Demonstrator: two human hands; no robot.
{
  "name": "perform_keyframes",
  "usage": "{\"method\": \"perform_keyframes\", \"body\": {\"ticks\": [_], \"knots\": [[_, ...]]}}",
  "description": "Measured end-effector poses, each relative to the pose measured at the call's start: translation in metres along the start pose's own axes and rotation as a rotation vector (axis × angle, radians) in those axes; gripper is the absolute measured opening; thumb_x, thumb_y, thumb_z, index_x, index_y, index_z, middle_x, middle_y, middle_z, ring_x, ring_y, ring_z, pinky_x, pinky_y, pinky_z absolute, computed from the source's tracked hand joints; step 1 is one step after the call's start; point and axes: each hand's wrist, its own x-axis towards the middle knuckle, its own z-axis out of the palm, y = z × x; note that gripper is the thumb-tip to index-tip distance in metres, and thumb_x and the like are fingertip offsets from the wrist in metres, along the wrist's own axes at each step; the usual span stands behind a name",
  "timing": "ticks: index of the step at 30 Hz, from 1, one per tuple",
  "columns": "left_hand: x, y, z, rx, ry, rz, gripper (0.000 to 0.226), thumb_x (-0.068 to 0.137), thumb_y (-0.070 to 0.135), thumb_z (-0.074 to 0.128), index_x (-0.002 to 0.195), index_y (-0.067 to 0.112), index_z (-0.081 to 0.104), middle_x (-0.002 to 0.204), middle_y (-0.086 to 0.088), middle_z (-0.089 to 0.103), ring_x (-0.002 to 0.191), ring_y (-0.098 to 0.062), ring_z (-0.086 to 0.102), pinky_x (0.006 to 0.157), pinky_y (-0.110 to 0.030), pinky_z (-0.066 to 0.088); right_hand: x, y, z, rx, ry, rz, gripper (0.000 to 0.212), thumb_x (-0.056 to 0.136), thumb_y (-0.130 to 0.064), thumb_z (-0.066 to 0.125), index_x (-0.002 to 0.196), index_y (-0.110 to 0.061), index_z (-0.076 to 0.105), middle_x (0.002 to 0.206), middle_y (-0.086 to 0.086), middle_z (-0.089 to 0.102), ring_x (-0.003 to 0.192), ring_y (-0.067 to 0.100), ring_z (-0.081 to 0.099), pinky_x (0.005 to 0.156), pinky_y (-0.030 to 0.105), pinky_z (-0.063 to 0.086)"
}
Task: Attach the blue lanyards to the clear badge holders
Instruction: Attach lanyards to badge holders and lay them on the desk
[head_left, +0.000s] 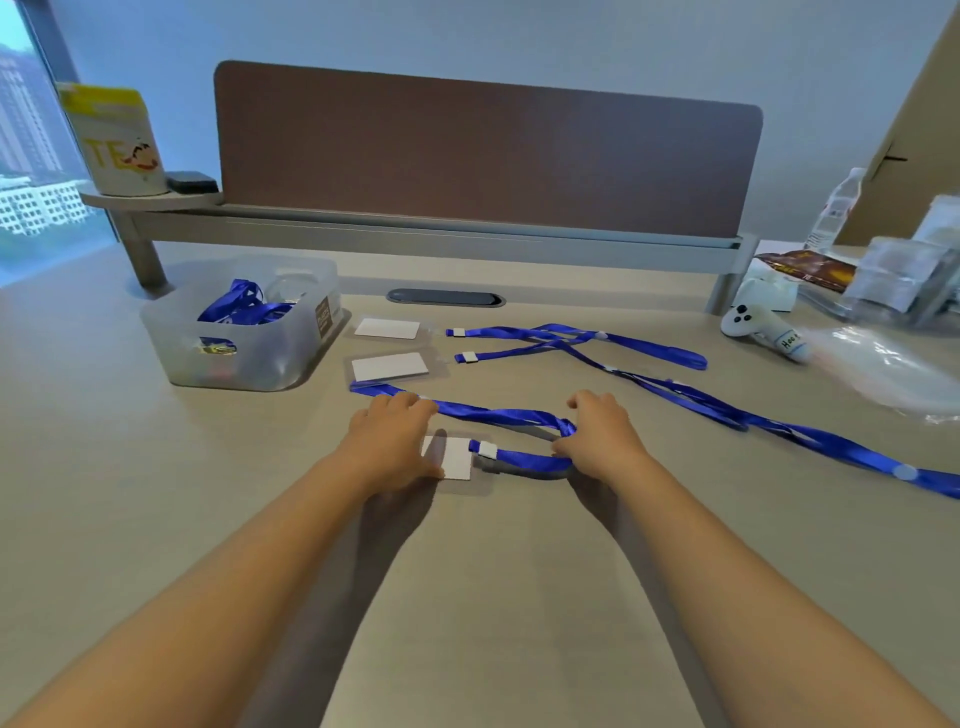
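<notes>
soft window daylight, edges warped and blurry.

An office workstation: a beige desk (467, 571) with a brown privacy divider (488, 150) at twelve o'clock, a cable grommet (445, 298) below it, and what seem to be high-rise buildings (26, 135) through the ten o'clock window.

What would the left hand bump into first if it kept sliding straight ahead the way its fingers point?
Probably the blue lanyard right at the left hand's fingertips; beyond it lies a badge holder, though depth is uncertain.
</notes>
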Motion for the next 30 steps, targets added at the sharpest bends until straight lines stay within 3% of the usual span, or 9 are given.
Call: {"method": "perform_keyframes", "body": {"ticks": [3, 5, 9, 12, 16, 18, 21, 25, 30], "knots": [[-0.006, 0.011, 0.005, -0.146, -0.090, 0.048, 0.077, 0.071, 0.045, 0.066, 0.132, 0.019, 0.028, 0.143, -0.006, 0.036, 0.128, -0.025, 0.035, 0.106, -0.041, 0.033, -0.009, -0.010, -0.004, 0.028, 0.084, -0.191, 0.051, 0.085, -0.025, 0.059, 0.133, -0.016, 0.043, 0.138, 0.005, 0.044, 0.127, 0.022, 0.039, 0.104, 0.035, 0.037], [-0.008, 0.013, 0.009, -0.151, -0.126, 0.041, 0.083, 0.066, 0.049, 0.068, 0.132, 0.020, 0.028, 0.142, -0.006, 0.038, 0.127, -0.024, 0.036, 0.105, -0.040, 0.034, -0.015, -0.022, -0.003, 0.096, 0.006, -0.282, 0.045, 0.085, -0.027, 0.059, 0.128, -0.017, 0.050, 0.134, 0.004, 0.051, 0.123, 0.020, 0.045, 0.103, 0.036, 0.039], [-0.007, 0.010, 0.007, -0.043, -0.094, 0.027, 0.075, 0.069, 0.049, 0.066, 0.130, 0.019, 0.033, 0.137, -0.006, 0.045, 0.121, -0.023, 0.042, 0.099, -0.038, 0.038, -0.021, -0.038, 0.009, 0.051, -0.268, -0.276, 0.039, 0.082, -0.025, 0.063, 0.119, -0.013, 0.058, 0.120, 0.006, 0.062, 0.105, 0.019, 0.055, 0.093, 0.032, 0.047], [-0.007, 0.003, 0.005, -0.054, -0.104, 0.008, 0.070, 0.071, 0.050, 0.062, 0.128, 0.019, 0.036, 0.136, -0.006, 0.045, 0.120, -0.023, 0.042, 0.098, -0.038, 0.039, -0.016, -0.042, 0.015, -0.028, -0.298, -0.267, 0.030, 0.086, -0.017, 0.058, 0.116, -0.012, 0.061, 0.115, 0.008, 0.065, 0.100, 0.018, 0.057, 0.092, 0.030, 0.047], [0.005, -0.018, 0.002, -0.166, 0.013, -0.066, 0.055, 0.080, 0.043, 0.055, 0.126, 0.016, 0.040, 0.135, -0.009, 0.046, 0.119, -0.025, 0.045, 0.099, -0.041, 0.042, -0.008, -0.047, 0.014, 0.077, -0.307, -0.250, 0.026, 0.088, -0.012, 0.054, 0.112, -0.009, 0.064, 0.114, 0.010, 0.064, 0.089, 0.014, 0.050, 0.083, 0.026, 0.044], [0.013, -0.027, -0.001, -0.186, 0.093, -0.112, 0.050, 0.084, 0.039, 0.051, 0.126, 0.015, 0.040, 0.136, -0.011, 0.044, 0.121, -0.027, 0.043, 0.101, -0.042, 0.040, -0.003, -0.048, 0.012, 0.163, -0.311, -0.238, 0.029, 0.088, -0.010, 0.053, 0.115, -0.009, 0.062, 0.119, 0.010, 0.062, 0.094, 0.014, 0.051, 0.082, 0.026, 0.044], [0.030, -0.035, 0.000, -0.180, 0.143, -0.155, 0.049, 0.088, 0.036, 0.045, 0.129, 0.012, 0.034, 0.142, -0.012, 0.036, 0.127, -0.029, 0.036, 0.104, -0.045, 0.036, 0.011, -0.051, 0.014, 0.277, -0.213, -0.210, 0.038, 0.089, -0.008, 0.045, 0.126, -0.010, 0.053, 0.134, 0.008, 0.053, 0.119, 0.020, 0.049, 0.099, 0.033, 0.042], [0.054, -0.039, 0.003, -0.105, 0.105, -0.157, 0.052, 0.091, 0.039, 0.035, 0.135, 0.014, 0.024, 0.150, -0.010, 0.021, 0.135, -0.030, 0.024, 0.108, -0.047, 0.029, 0.040, -0.054, 0.026, 0.080, -0.108, -0.235, 0.047, 0.093, -0.025, 0.043, 0.138, -0.013, 0.037, 0.146, 0.007, 0.038, 0.131, 0.022, 0.039, 0.108, 0.036, 0.035], [0.081, -0.053, 0.011, -0.006, 0.033, -0.176, 0.044, 0.090, 0.047, 0.028, 0.120, 0.017, 0.039, 0.133, -0.013, 0.043, 0.122, -0.031, 0.038, 0.104, -0.051, 0.028, 0.074, -0.039, 0.037, -0.157, -0.127, -0.128, 0.043, 0.092, -0.042, 0.035, 0.119, -0.011, 0.048, 0.124, 0.012, 0.051, 0.112, 0.027, 0.048, 0.097, 0.042, 0.041]]}}
